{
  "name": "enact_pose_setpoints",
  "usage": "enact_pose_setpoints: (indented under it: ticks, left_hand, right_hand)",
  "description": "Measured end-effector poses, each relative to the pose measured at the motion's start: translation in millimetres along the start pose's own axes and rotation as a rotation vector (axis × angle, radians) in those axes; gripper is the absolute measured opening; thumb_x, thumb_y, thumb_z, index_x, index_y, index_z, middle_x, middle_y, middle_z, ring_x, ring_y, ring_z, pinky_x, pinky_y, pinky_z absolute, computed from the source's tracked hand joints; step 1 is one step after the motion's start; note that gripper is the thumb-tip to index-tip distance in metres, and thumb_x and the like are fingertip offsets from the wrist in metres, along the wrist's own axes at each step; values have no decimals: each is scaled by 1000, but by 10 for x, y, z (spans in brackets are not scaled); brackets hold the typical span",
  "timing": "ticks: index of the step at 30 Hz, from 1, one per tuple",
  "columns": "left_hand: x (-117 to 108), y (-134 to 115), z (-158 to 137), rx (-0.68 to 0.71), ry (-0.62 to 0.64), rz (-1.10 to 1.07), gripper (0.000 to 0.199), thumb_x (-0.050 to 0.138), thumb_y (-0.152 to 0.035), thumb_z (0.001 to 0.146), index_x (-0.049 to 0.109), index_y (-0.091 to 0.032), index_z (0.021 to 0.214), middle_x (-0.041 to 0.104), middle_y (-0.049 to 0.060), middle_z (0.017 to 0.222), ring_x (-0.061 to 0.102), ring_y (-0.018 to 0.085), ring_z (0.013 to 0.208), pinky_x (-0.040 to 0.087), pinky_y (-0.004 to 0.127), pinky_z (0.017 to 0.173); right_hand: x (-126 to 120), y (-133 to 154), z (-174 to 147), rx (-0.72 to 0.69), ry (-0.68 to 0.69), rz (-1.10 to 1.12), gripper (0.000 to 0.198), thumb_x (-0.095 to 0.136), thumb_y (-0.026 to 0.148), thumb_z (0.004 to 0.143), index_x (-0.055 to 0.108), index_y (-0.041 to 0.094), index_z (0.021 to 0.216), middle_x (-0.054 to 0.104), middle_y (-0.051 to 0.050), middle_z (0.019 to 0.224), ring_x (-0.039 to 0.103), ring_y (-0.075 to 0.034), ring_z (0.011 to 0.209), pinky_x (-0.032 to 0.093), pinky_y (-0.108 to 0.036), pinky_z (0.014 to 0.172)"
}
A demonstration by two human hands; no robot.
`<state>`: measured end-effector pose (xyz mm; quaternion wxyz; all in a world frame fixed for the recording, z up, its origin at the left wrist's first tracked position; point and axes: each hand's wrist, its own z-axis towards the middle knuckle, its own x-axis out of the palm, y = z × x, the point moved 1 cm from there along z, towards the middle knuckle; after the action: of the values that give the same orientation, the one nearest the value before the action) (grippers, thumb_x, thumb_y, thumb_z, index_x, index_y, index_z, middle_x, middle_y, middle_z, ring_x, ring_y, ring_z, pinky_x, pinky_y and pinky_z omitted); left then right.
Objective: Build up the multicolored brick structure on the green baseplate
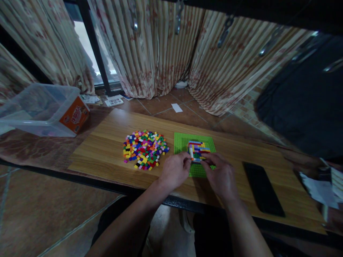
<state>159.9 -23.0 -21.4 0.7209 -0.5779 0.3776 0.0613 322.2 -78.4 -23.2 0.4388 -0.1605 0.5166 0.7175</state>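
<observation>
Left hand (175, 170), right hand (222, 175) gripping one brick build (197, 149), one baseplate (180, 142), one brick pile (145, 148) past its left edge, wooden table (100, 151), curtains (157, 50)

Two hands (175, 170), one baseplate (180, 142), one build (197, 147), one brick pile (144, 148) near centre. One bin (50, 129), left; one slab (264, 189), lower right.

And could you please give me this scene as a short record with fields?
Left hand: at near left corner of brick build
Right hand: at its near right side
Build: multicoloured, on a green baseplate
Left of baseplate: pile of loose bricks
Right of baseplate: dark flat object
Surface: wooden tabletop
Far left: transparent bin, orange label
Unclear: whether either hand holds a brick
</observation>
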Motion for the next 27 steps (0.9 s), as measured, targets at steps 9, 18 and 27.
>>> enact_pose_setpoints:
  ticks: [9, 18, 27]
  left_hand:
    - [-4, -13, -4, -11, 14, 17, 26, 47, -25, 91, 71, -20, 99, 70, 2, 72, 62, 15, 64, 46, 25, 64]
    - [3, -16, -10, -1, 11, 41, 25, 48, -25, 91, 71, -20, 99, 68, 2, 69, 60, 14, 60, 45, 26, 62]
    - [16, -15, -11, -10, 14, 55, 24, 48, -26, 91, 70, -20, 99, 70, 3, 73, 62, 15, 63, 47, 26, 63]
  right_hand:
    - [-12, -19, 13, 84, -40, 35, 18, 59, 26, 82, 71, 18, 91, 69, -8, 91, 65, -20, 74, 53, -37, 73]
    - [55, -107, 12, 201, -86, 118, 18, 63, 32, 78, 73, 19, 85, 71, -7, 86, 64, -19, 70, 52, -35, 67]
    - [101, -111, 74, 342, -141, 240, 16, 68, 34, 70, 74, 19, 74, 69, -4, 75, 58, -16, 61, 48, -31, 59]
